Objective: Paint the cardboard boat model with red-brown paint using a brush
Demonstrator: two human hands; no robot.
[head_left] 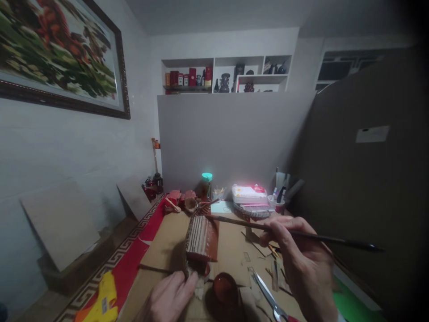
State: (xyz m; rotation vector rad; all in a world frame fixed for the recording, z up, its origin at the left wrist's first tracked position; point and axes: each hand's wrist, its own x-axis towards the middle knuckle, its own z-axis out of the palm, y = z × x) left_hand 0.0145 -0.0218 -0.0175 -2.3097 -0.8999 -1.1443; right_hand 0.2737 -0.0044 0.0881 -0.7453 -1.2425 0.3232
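Note:
A long dark paintbrush [241,222] is gripped between the fingers and thumb of my right hand [301,259]. Its tip points left and reaches the top of a small cardboard model [202,237], which has pale ridged strips on one side and a reddish-brown face on the other. My left hand [174,293] pinches the model's lower front edge, its fingertips partly hidden against it. Just right of that hand stands a small round reddish-brown bowl [225,288]. Whether the brush tip touches the model is hard to tell.
Open scissors [270,297] and thin dark strips lie on the cardboard sheet [231,264] at the right. A yellow glue gun [105,297] is at the front left. Behind are a packet of tissues [250,194], a cup of pens [278,203] and a grey partition [231,138].

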